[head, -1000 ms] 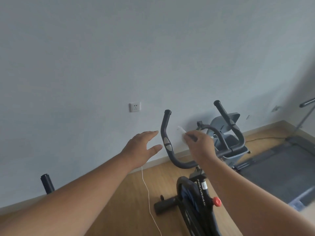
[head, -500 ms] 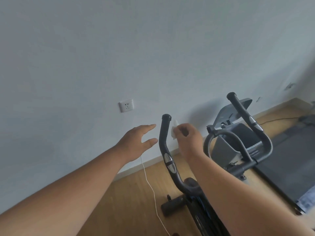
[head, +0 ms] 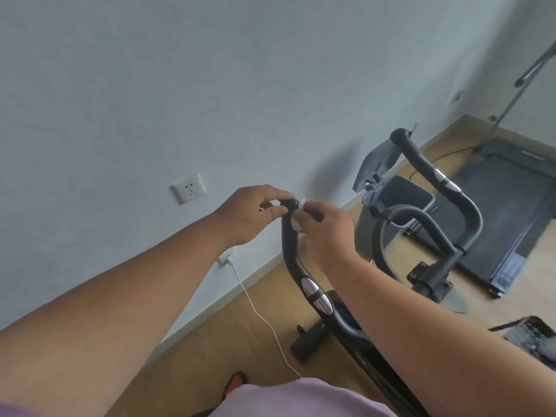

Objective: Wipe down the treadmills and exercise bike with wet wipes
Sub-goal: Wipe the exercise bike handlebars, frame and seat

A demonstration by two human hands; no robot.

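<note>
Hands (head: 301,218) pinch wet wipe (head: 298,215) around left handlebar tip (head: 289,203).

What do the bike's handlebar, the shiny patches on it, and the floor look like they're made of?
Handlebar: looks like matte black foam or rubber over a tube, since it shows no glare; which one can't be told.
Shiny patches: probably polished metal, with bright mirror-like highlights.
Floor: light wood or wood-look laminate, with faint grain and plank tone.

We see the left hand (head: 251,213) pinching the tip of the exercise bike's left handlebar (head: 290,236), while the right hand (head: 326,233) presses what looks like a wet wipe (head: 298,225) against it.
</note>
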